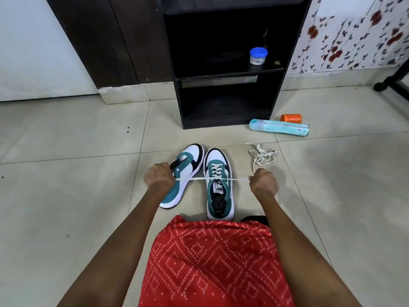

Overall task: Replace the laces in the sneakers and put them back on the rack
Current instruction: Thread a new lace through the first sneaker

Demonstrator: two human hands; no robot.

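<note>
Sideways, left hand (pixel 158 177) and right hand (pixel 263 183) fingers grip the sneaker lace (pixel 197 179) taut, open floor (pixel 332 196) beyond.

1. Left sneaker (pixel 183 173): teal, white and black
2. Right sneaker (pixel 218 185): teal and white, black toe edge, white lace (pixel 236 179)
3. Loose lace (pixel 263 156): off-white
4. Rack (pixel 221 124): black
5. Jar (pixel 258 56): whitish, blue lid
6. Bottle (pixel 278 127): pale turquoise
7. Cylinder (pixel 290 118): orange
8. Garment (pixel 212 262): red, white dotted diamond pattern
9. Wall covering (pixel 354 29): white, red flowers on dark stems
10. Floor tiles (pixel 66 140): pale grey-beige
</note>
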